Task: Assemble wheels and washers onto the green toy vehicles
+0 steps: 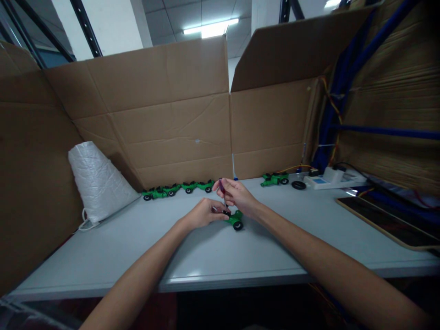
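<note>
Standing here, I can't make out any readable lettering, number, brand or sign on anything.

Two hands point(202, 213) point(242, 197), one screwdriver point(221, 186), one held toy point(235, 220), green toys point(274, 179) behind too small to count, one white bag point(98, 183)

**Bag point(94, 181) and power strip point(338, 179) on bench point(192, 259)**

The white bag sits at nine o'clock, the power strip toward three, a black ring point(299, 185) just beside it. A dark panel point(390, 220) lies toward four. Cardboard point(165, 119) stands behind; a blue frame point(325, 128) rises at two, a lit lamp point(213, 30) at twelve.
</note>
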